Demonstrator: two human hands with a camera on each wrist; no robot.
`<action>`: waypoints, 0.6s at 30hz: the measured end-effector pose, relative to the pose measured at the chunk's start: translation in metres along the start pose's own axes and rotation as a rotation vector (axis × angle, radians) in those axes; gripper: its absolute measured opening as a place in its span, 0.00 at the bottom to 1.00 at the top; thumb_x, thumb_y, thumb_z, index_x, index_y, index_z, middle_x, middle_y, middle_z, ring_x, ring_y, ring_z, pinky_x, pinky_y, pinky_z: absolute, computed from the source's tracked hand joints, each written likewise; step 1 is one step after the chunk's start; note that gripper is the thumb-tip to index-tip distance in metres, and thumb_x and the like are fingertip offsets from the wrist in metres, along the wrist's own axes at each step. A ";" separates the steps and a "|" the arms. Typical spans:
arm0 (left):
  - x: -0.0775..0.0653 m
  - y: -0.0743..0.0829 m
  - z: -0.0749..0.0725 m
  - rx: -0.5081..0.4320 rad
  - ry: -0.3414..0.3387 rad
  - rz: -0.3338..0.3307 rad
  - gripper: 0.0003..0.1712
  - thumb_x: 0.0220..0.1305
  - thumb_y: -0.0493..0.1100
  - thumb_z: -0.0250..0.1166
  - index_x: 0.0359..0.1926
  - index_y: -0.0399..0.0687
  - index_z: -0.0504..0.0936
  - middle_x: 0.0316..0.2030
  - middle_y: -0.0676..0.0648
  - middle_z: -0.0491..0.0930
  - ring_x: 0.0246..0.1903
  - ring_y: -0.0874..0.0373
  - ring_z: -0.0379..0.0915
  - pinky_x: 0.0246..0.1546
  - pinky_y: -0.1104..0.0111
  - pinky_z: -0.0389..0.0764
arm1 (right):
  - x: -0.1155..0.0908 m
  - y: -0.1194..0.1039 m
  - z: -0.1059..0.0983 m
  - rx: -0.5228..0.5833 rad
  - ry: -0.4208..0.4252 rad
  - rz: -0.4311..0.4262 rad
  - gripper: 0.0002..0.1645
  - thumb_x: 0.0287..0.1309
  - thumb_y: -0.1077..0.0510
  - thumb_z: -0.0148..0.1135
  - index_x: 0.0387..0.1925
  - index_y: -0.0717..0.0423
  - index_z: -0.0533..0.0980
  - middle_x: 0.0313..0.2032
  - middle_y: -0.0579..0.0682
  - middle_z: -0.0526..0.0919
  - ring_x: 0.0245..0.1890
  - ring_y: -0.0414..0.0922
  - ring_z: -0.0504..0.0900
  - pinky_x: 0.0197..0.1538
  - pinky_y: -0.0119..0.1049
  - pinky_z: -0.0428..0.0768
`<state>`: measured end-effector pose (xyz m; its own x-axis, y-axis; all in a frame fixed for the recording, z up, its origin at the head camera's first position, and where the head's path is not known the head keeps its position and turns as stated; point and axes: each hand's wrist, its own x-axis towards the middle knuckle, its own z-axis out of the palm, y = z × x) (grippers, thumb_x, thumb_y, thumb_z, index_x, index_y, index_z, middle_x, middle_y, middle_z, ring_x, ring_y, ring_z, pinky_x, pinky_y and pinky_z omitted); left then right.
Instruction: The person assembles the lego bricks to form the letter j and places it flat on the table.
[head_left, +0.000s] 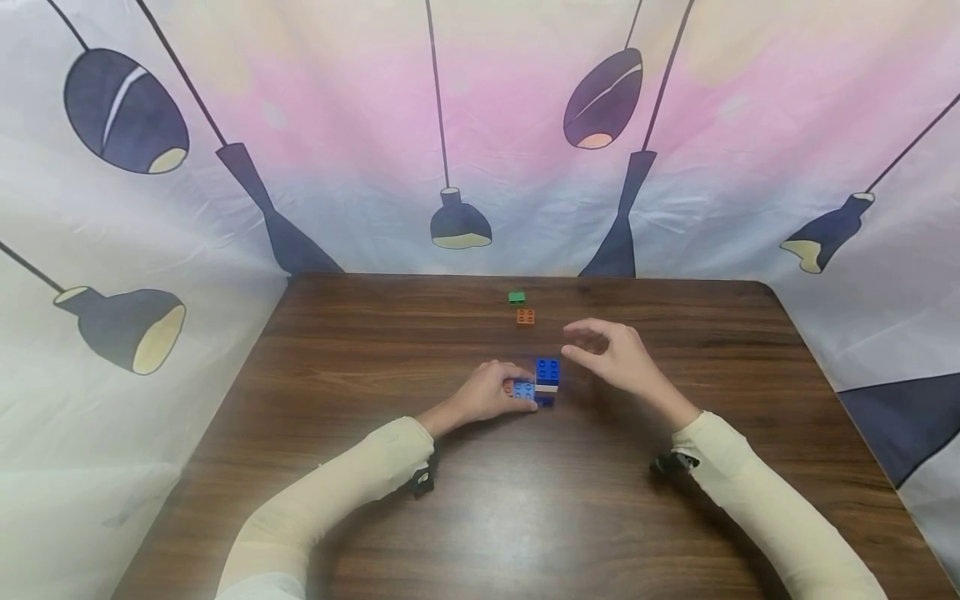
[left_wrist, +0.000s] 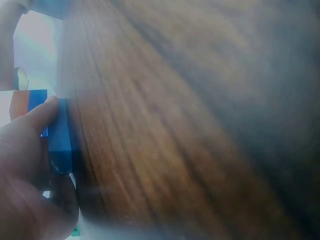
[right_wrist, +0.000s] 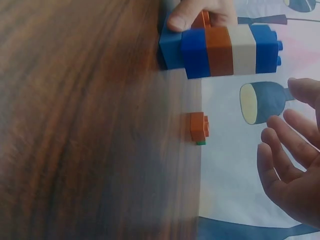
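Head view, with both wrist views: studded plastic bricks on a table (head_left: 480, 542) of glossy, dark brown wood grain. The brick assembly (head_left: 547, 379) stands between four and five o'clock from the centre of the head view. Its smooth, box-shaped parts form an upright column, resolved in the right wrist view, from bottom to top, as a lower blue brick (right_wrist: 196, 53), an orange middle brick (right_wrist: 220, 51), a white brick (right_wrist: 243, 49) and a top blue brick (right_wrist: 266, 48), above a lighter blue base brick (right_wrist: 172, 52). Creased cloth backdrop (head_left: 375, 100), printed with dark pendant lamps, at twelve o'clock beyond the table.

Left hand (head_left: 487, 392): at nine o'clock from the column, thumb and fingers grasping the low part of the assembly, the thumb touching the base brick. Orange and light blue studs show within the grasp. Right hand (head_left: 615, 357): between two and three o'clock from the column, raised and apart from it, fingers gently bent, thumb separate, grasp released.

Counts: two hands; two cream sleeves (head_left: 337, 483); four bricks in the column above the base brick; two loose bricks between eleven and twelve o'clock from the column, one orange (head_left: 526, 317), one green (head_left: 516, 297), the green at eleven o'clock from the orange.
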<state>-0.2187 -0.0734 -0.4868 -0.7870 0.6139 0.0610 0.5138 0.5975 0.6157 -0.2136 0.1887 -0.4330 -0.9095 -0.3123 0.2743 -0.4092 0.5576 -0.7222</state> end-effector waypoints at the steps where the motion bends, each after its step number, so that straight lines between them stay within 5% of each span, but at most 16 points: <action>1: 0.000 0.000 0.000 0.002 0.000 0.001 0.27 0.59 0.55 0.76 0.56 0.49 0.86 0.52 0.49 0.87 0.46 0.60 0.81 0.47 0.68 0.79 | 0.002 0.000 0.000 -0.001 -0.001 0.002 0.22 0.64 0.46 0.71 0.55 0.51 0.82 0.47 0.53 0.89 0.45 0.45 0.86 0.46 0.47 0.83; 14: 0.001 -0.003 0.002 0.009 0.007 0.022 0.27 0.59 0.56 0.77 0.56 0.50 0.87 0.52 0.50 0.87 0.45 0.62 0.80 0.47 0.68 0.78 | 0.035 0.014 0.012 -0.052 -0.039 0.011 0.25 0.62 0.46 0.72 0.58 0.51 0.82 0.53 0.54 0.87 0.41 0.48 0.86 0.42 0.48 0.84; 18: 0.001 -0.004 0.002 0.022 0.004 0.020 0.27 0.58 0.56 0.77 0.56 0.50 0.87 0.46 0.52 0.88 0.36 0.63 0.76 0.41 0.70 0.76 | 0.046 0.021 0.021 -0.063 -0.050 0.009 0.26 0.62 0.48 0.73 0.58 0.54 0.82 0.53 0.53 0.87 0.45 0.50 0.86 0.45 0.49 0.84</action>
<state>-0.2209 -0.0736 -0.4909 -0.7780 0.6236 0.0764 0.5367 0.5965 0.5968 -0.2626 0.1706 -0.4490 -0.9091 -0.3439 0.2349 -0.4062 0.6077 -0.6824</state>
